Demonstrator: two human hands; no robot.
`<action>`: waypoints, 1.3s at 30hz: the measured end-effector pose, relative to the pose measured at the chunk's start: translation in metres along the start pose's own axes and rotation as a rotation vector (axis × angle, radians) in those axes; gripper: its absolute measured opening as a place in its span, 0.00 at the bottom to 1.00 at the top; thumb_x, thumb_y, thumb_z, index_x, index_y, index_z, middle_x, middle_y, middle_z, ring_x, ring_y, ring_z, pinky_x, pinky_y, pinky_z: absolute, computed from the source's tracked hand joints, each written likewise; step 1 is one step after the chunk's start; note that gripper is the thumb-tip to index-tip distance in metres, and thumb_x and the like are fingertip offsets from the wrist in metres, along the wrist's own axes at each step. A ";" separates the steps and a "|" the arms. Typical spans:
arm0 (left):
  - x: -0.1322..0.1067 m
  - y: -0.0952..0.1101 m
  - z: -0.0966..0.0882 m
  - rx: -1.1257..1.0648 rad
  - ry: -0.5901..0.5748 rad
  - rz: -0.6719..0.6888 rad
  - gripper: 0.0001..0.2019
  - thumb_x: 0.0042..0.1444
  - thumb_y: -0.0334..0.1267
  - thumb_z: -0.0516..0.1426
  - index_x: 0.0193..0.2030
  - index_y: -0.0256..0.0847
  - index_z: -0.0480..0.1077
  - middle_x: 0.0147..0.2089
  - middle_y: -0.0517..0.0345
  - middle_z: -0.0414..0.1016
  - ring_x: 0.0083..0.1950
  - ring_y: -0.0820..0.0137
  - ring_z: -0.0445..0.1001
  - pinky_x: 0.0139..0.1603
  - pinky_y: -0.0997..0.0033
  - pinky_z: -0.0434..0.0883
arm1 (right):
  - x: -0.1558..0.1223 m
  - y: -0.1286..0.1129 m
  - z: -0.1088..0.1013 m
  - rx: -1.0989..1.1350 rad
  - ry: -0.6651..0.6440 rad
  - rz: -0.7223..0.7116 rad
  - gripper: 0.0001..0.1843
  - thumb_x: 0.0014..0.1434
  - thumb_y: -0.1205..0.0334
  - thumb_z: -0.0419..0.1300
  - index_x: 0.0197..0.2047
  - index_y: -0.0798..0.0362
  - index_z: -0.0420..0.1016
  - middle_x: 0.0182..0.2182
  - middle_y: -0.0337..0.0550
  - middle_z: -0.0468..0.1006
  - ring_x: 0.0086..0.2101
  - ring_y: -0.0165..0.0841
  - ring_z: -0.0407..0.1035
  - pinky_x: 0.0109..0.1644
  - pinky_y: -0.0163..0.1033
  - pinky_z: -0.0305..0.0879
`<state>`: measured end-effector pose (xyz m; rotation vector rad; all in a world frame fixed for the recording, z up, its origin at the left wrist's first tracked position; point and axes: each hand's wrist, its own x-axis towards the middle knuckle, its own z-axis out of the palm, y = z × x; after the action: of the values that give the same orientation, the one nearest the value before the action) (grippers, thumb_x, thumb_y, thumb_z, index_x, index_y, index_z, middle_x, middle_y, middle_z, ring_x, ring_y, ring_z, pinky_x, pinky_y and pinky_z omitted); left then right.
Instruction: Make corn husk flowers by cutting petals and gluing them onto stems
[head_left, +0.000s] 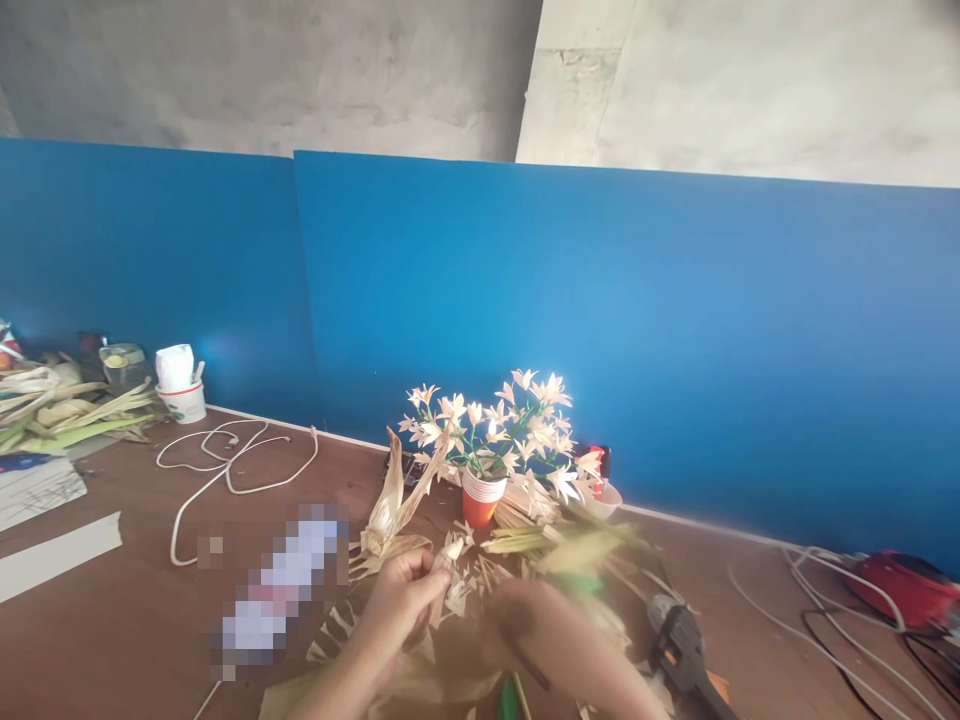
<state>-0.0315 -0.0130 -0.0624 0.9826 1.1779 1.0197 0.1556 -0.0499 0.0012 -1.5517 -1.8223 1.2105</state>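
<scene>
My left hand [414,590] is closed in a pinch, with a small pale piece of corn husk [451,549] standing up between thumb and fingers. To its right, my right hand [525,620] is smeared by motion. A thin dark shape shows beside it, too blurred to name, and I cannot tell whether it is held. Cut husk scraps [459,592] lie around and beneath both hands. Just beyond them stands an orange paper cup [480,503] filled with pale husk flowers [536,430] on green stems. A dry, curled husk [386,510] lies left of the cup.
A hot glue gun [679,640] rests right of my right hand. Greenish husks [577,548] lie behind it. A white cable [225,465] loops across the table's left side, near a pixelated object [281,580]. A red object [904,588] sits among cords at far right. A blue partition [600,300] stands behind.
</scene>
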 end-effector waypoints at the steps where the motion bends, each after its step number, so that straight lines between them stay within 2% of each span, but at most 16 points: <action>1: -0.003 0.002 0.000 -0.009 -0.026 -0.017 0.16 0.35 0.48 0.64 0.17 0.41 0.63 0.10 0.73 0.51 0.14 0.81 0.46 0.18 0.77 0.41 | 0.001 0.001 0.001 0.044 -0.003 -0.015 0.03 0.41 0.67 0.64 0.25 0.52 0.76 0.17 0.33 0.70 0.19 0.25 0.53 0.20 0.30 0.46; 6: -0.015 0.010 0.004 -0.043 -0.135 -0.092 0.12 0.36 0.41 0.64 0.18 0.39 0.64 0.12 0.72 0.54 0.15 0.83 0.45 0.19 0.77 0.39 | 0.006 0.007 0.003 0.135 -0.021 0.002 0.06 0.39 0.68 0.65 0.25 0.51 0.75 0.16 0.31 0.66 0.19 0.26 0.52 0.20 0.31 0.45; 11: -0.016 0.011 0.006 -0.049 -0.121 -0.141 0.10 0.33 0.38 0.63 0.19 0.39 0.64 0.14 0.70 0.58 0.16 0.83 0.47 0.20 0.77 0.40 | 0.006 0.006 0.005 0.177 -0.101 -0.037 0.03 0.42 0.68 0.61 0.24 0.51 0.76 0.17 0.31 0.67 0.19 0.25 0.54 0.22 0.31 0.47; 15: -0.012 0.007 0.001 -0.053 -0.127 -0.184 0.10 0.34 0.38 0.62 0.20 0.39 0.64 0.13 0.72 0.55 0.15 0.83 0.45 0.20 0.76 0.38 | 0.007 0.002 0.007 0.099 -0.141 -0.057 0.07 0.45 0.68 0.59 0.17 0.54 0.72 0.13 0.30 0.61 0.18 0.24 0.51 0.22 0.31 0.43; 18: -0.008 0.004 -0.002 -0.062 -0.123 -0.199 0.10 0.35 0.38 0.63 0.20 0.39 0.64 0.12 0.73 0.54 0.15 0.83 0.44 0.20 0.75 0.36 | 0.011 0.006 0.011 0.030 -0.090 -0.047 0.07 0.44 0.68 0.60 0.17 0.55 0.73 0.12 0.30 0.59 0.18 0.24 0.50 0.21 0.31 0.43; 23: -0.005 0.005 -0.004 -0.139 -0.126 -0.156 0.11 0.37 0.40 0.64 0.22 0.38 0.66 0.13 0.72 0.56 0.16 0.83 0.46 0.20 0.77 0.37 | 0.022 0.022 0.020 0.106 -0.006 -0.103 0.03 0.43 0.66 0.64 0.24 0.55 0.79 0.19 0.35 0.71 0.23 0.27 0.61 0.26 0.31 0.55; 28: -0.011 0.012 -0.002 -0.316 -0.153 -0.040 0.12 0.38 0.38 0.66 0.29 0.37 0.71 0.20 0.66 0.67 0.21 0.80 0.61 0.22 0.80 0.52 | 0.028 0.024 0.035 0.412 0.041 -0.122 0.11 0.45 0.57 0.66 0.30 0.55 0.79 0.21 0.37 0.73 0.25 0.30 0.63 0.29 0.33 0.60; 31: -0.014 0.012 0.000 -0.335 -0.195 -0.010 0.11 0.38 0.37 0.67 0.25 0.36 0.70 0.21 0.64 0.69 0.23 0.78 0.64 0.24 0.79 0.56 | 0.029 0.017 0.044 0.584 0.159 -0.100 0.14 0.43 0.54 0.67 0.31 0.55 0.78 0.20 0.36 0.70 0.24 0.30 0.62 0.28 0.33 0.60; 36: -0.012 0.005 0.004 -0.283 -0.199 -0.002 0.13 0.39 0.41 0.68 0.23 0.35 0.72 0.20 0.62 0.70 0.23 0.77 0.65 0.25 0.79 0.57 | 0.033 0.014 0.050 0.663 0.371 -0.126 0.12 0.39 0.58 0.67 0.28 0.54 0.75 0.19 0.35 0.68 0.21 0.28 0.59 0.23 0.31 0.56; 39: -0.012 0.003 0.005 -0.290 -0.156 -0.015 0.15 0.38 0.43 0.69 0.23 0.35 0.72 0.18 0.63 0.67 0.20 0.80 0.60 0.21 0.80 0.51 | 0.035 0.017 0.051 0.693 0.446 -0.152 0.10 0.39 0.61 0.64 0.28 0.53 0.74 0.18 0.34 0.67 0.20 0.28 0.58 0.22 0.31 0.56</action>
<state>-0.0275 -0.0239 -0.0561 0.8067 0.8794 1.0486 0.1148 -0.0338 -0.0458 -1.1356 -1.0513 1.1374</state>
